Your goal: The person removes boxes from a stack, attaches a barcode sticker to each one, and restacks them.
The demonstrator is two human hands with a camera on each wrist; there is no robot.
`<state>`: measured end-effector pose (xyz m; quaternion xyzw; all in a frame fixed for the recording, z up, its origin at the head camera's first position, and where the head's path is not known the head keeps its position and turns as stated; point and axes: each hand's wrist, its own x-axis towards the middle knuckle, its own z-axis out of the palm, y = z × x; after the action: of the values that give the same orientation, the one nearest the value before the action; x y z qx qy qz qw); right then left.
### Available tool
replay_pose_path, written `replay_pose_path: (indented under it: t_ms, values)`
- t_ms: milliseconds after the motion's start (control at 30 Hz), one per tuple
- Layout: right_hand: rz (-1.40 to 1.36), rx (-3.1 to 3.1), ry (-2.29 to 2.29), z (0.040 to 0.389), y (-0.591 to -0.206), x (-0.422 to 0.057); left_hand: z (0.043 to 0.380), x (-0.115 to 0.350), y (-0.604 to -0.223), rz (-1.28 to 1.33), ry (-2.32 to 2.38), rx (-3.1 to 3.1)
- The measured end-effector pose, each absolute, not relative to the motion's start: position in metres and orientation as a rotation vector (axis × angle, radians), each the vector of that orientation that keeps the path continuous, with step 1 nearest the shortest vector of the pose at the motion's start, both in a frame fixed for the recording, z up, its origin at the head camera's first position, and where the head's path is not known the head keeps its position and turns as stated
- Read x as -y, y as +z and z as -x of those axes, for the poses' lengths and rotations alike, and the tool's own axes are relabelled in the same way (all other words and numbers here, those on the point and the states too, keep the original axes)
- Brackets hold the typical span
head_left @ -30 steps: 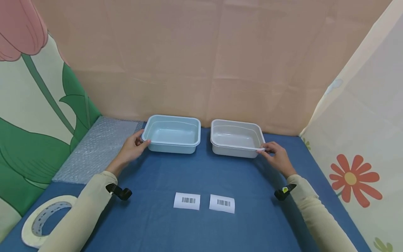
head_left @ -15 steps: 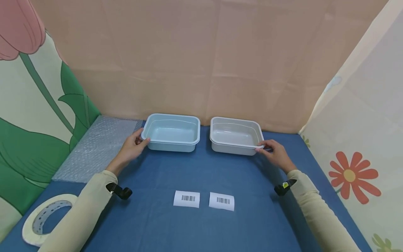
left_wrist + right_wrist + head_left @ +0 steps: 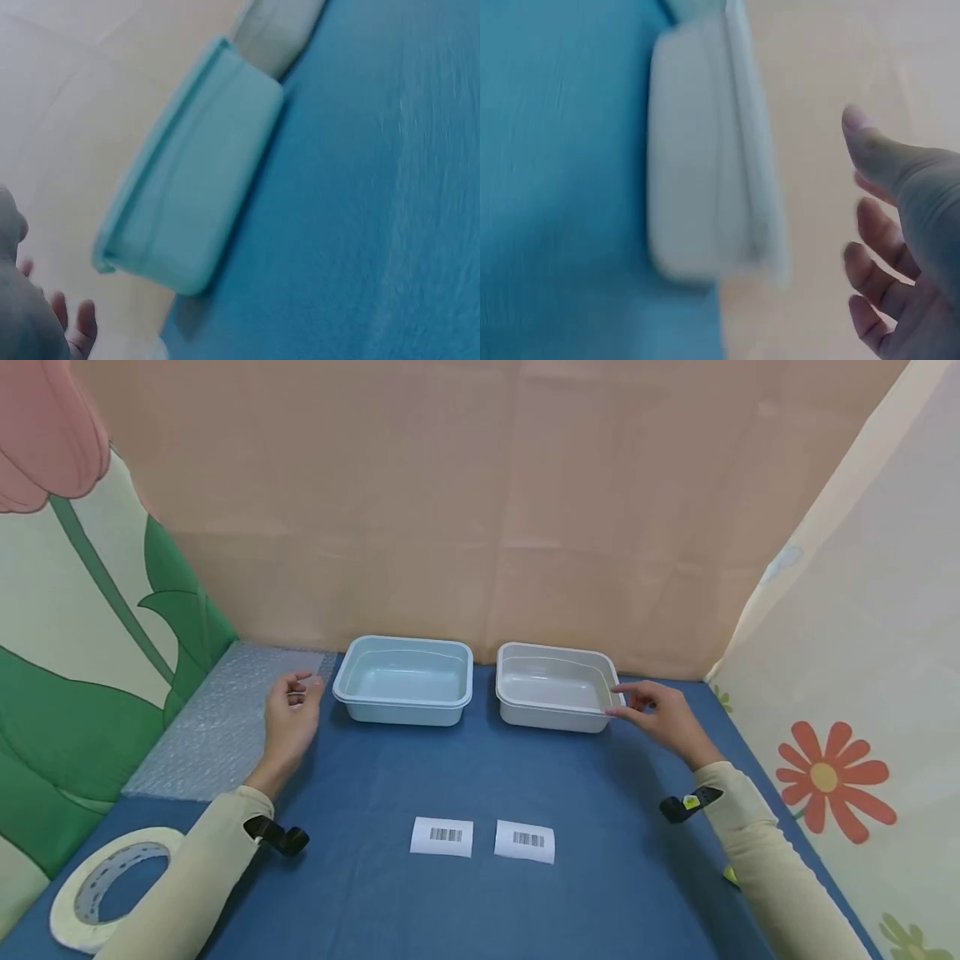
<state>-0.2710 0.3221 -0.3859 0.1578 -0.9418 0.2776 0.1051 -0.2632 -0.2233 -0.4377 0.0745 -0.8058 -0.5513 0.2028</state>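
Observation:
A light blue plastic container (image 3: 405, 714) and a greyish-white one (image 3: 557, 718) stand side by side at the back of the blue table. My left hand (image 3: 291, 722) is apart from the blue container, to its left, with fingers loosely bent and nothing in them. Beside the right front corner of the white container is my right hand (image 3: 663, 718). The right wrist view shows a gap between that hand's parted thumb and fingers and the white container (image 3: 694, 157). Both containers look unlidded, and nothing shows inside them.
Two white barcode labels, left (image 3: 442, 837) and right (image 3: 525, 842), lie on the blue cloth (image 3: 360, 910) in front. Bubble wrap (image 3: 225, 727) lies at the left. A roll of white tape (image 3: 75, 893) is by the left sleeve. A tan backdrop (image 3: 480, 510) rises behind.
My left hand has let go of the blue container and drawn back to the left. My right hand has released the white container's corner. Both containers stay about where they were.

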Motion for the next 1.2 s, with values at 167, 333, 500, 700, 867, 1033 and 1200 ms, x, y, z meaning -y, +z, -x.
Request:
replay_pose_path:
  t_ms: [167,333,500,700,867,1033,1200]
  values:
    - [-0.829,2.744,0.764,0.249,-0.367,-0.273,0.244,0.218,-0.425,0.104,-1.394,2.349]
    - [-1.240,2.852,0.687,0.228,-0.365,-0.220,0.216,0.190,-0.419,0.754,-1.171,2.903]
    - [-1.458,3.035,0.569,0.206,-0.384,-0.159,0.180,0.149,-0.424,1.035,-0.833,3.227]
    - [-1.432,3.072,0.305,0.184,-0.413,-0.103,0.162,0.124,-0.429,1.013,-0.619,3.263]
    - [-1.264,3.161,0.129,0.174,-0.424,-0.084,0.161,0.121,-0.433,1.010,-0.597,3.243]
    - [-1.150,3.229,0.156,0.170,-0.424,-0.077,0.161,0.122,-0.434,1.031,-0.629,3.232]
    - [-1.284,3.245,0.309,0.172,-0.422,-0.075,0.162,0.125,-0.432,1.096,-0.643,3.227]
